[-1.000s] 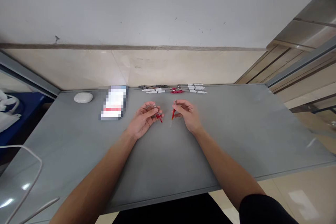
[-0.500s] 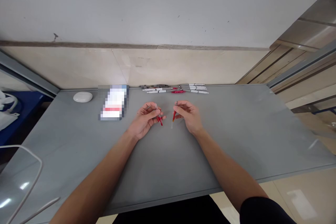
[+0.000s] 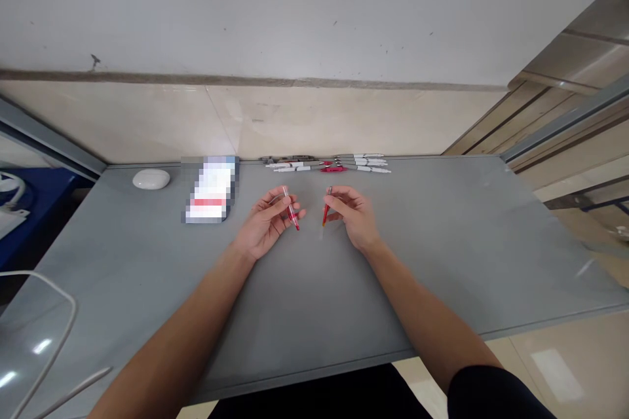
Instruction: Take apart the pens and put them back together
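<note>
Red pen part (image 3: pixel 293 217), between left fingers (image 3: pixel 274 194), protruding (tilted)

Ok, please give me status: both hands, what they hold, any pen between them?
Left hand: gripping red-and-clear pen part. Right hand: gripping slim red piece. Held parts not touching. Pens beyond, near the wall; none between hands.

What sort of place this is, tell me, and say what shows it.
Probably an indoor work spot at a bench or desk: a grey tabletop against a wall, pens laid along its back edge, and a shiny floor below.
</note>
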### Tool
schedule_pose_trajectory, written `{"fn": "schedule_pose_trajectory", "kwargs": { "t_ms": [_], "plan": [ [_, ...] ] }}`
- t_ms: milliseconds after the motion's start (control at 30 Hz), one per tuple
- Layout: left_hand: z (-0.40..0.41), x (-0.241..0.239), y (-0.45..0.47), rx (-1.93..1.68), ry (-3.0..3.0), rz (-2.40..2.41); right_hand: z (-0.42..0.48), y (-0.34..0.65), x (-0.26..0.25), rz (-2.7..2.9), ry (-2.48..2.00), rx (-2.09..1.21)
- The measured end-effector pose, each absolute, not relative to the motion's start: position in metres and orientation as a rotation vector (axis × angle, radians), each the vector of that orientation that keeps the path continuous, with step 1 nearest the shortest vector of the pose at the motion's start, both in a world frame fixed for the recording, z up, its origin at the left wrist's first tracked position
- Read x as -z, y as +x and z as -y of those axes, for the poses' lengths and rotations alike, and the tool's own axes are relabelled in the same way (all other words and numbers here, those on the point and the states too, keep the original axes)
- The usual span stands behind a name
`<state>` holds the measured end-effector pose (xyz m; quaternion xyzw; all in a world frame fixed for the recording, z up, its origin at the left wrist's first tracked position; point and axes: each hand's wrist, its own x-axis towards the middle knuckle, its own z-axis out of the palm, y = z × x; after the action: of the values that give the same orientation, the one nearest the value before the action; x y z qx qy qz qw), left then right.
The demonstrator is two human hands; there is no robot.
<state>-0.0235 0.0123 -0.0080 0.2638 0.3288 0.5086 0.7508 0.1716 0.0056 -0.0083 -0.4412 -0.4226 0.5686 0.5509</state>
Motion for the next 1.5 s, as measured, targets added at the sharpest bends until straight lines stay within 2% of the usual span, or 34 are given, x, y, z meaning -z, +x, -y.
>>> {"fn": "schedule_pose_trajectory", "kwargs": {
  "t_ms": [733, 1500],
  "plan": [
    [-0.0116, 0.0099, -0.0236, -1.095, 0.582, -0.715, -0.0054, 0.1779, 0.0044, 0.92, -0.896, -1.577],
    [-0.0053, 0.0047, -0.0202, -1.044, 0.758, -0.742, -0.0032, 0.1711, 0.0035, 0.975, -1.01, -1.288]
  ]
}}
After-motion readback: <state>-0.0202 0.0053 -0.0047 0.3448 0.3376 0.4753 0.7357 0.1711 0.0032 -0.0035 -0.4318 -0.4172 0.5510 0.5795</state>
